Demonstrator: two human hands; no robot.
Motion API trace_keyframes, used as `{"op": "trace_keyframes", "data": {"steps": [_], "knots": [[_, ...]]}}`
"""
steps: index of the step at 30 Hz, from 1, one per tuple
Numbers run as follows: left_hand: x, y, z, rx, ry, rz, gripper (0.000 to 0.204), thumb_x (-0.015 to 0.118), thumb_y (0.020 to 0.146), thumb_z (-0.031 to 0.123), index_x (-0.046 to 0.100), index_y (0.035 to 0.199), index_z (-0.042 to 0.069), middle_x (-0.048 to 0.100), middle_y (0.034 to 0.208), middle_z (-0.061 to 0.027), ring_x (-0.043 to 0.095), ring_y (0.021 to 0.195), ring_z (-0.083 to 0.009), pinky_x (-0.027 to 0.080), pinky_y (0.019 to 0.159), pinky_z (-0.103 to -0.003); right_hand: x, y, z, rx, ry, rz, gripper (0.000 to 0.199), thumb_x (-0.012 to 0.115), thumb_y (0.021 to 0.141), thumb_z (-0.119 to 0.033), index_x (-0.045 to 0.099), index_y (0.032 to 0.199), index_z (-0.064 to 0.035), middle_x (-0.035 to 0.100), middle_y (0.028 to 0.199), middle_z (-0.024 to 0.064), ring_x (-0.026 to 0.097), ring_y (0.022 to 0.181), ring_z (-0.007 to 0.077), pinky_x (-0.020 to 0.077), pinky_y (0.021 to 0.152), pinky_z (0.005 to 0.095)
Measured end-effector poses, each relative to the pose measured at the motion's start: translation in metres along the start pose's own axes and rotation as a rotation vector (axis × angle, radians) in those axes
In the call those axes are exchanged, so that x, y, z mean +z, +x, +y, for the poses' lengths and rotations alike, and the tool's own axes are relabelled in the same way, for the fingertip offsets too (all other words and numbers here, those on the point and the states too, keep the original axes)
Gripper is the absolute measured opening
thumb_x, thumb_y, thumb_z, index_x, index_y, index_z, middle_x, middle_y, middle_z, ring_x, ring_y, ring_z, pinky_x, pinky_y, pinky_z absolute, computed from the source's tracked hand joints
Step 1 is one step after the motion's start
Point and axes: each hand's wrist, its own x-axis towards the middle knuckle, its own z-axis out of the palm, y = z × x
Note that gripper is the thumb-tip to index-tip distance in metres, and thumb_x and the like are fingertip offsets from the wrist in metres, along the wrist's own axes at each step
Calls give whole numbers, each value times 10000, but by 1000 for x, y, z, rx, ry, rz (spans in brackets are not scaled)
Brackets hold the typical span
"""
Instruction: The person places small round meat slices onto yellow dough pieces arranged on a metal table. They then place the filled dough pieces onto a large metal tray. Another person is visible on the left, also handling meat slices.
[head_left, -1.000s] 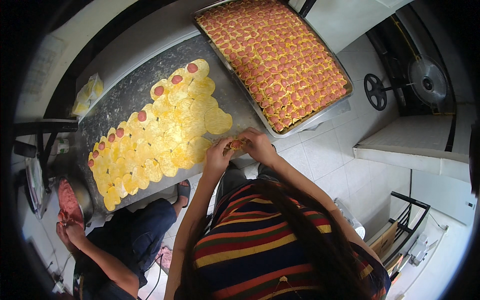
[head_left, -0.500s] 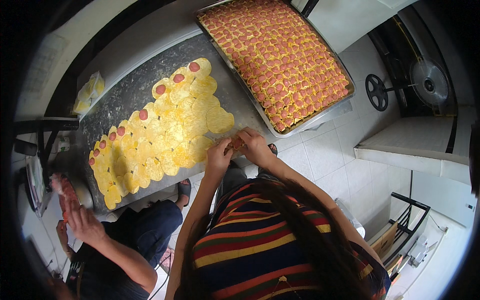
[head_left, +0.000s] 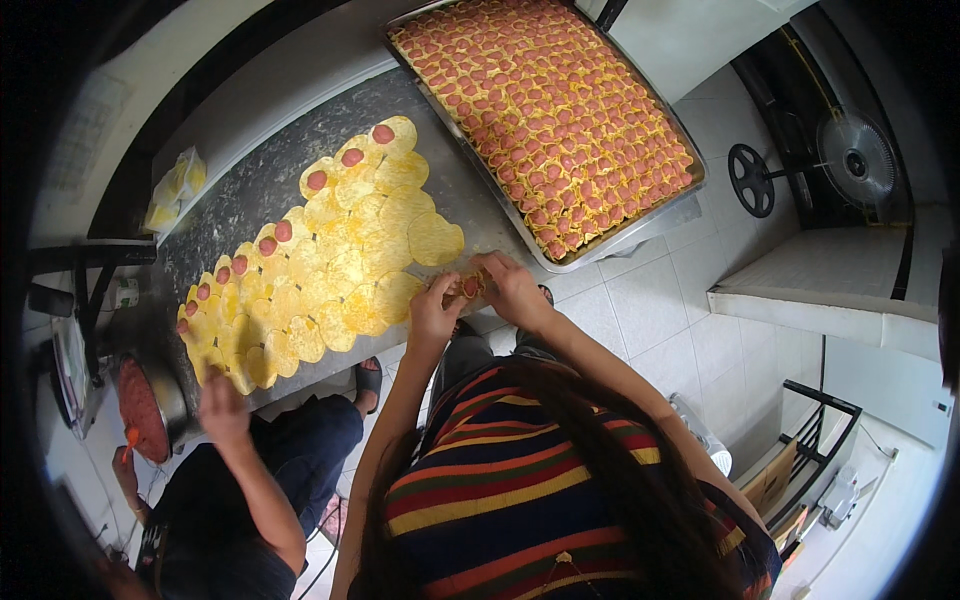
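Over the near right edge of the table, my left hand (head_left: 434,308) and my right hand (head_left: 512,290) pinch a small dumpling (head_left: 471,287) between their fingertips. Yellow wrapper edges surround its reddish meat filling; the fingers cover part of it. Just left of my hands, overlapping round yellow dough wrappers (head_left: 345,260) lie spread across the dark table (head_left: 300,130). Balls of pink meat (head_left: 352,157) sit on several wrappers along the far edge of the spread. Beyond my right hand stands a large metal tray (head_left: 540,250) packed with rows of filled dumplings (head_left: 560,130).
At the lower left, a co-worker's hand (head_left: 222,408) is over the near left wrappers. Beside it is a round metal bowl of meat filling (head_left: 143,410), with an orange utensil in it. A plastic bag (head_left: 178,188) rests at the table's far left edge. A fan (head_left: 857,163) stands far right.
The co-worker's hand has moved right from the meat bowl to the wrappers. One more meat ball shows on the far row. The dumpling's filling now shows more clearly between my fingers.
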Motion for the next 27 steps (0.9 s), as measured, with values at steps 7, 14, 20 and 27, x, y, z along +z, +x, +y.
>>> {"op": "trace_keyframes", "data": {"steps": [7,14,20,27], "knots": [[-2,5,11,-30,-2,-24,378,703,689,-26,586,1048,-2,654,919,-138,662,833,-249,514,720,-335,4,2,11,-61,0,-71,333,607,671,47,596,996,-27,579,967,158,584,866,371,496,733,407],[-1,5,2,-56,17,-60,425,675,671,-46,571,1081,-4,638,947,-175,652,843,-295,514,734,-350,3,0,-1,-30,-91,-13,308,620,676,2,580,980,-23,560,948,163,570,879,371,488,752,412],[-2,3,-1,-8,46,-28,421,661,672,-46,573,1080,6,634,958,-174,641,839,-313,509,746,-361,6,4,3,-94,-105,-16,295,657,667,-9,580,950,-33,570,937,139,585,856,344,499,718,394],[-4,7,2,41,189,-21,417,648,685,-39,569,1092,9,625,1007,-188,623,888,-336,507,755,-389,11,1,-2,-4,-125,-71,214,597,732,-21,566,943,-26,543,898,151,575,843,357,494,724,414]]}}
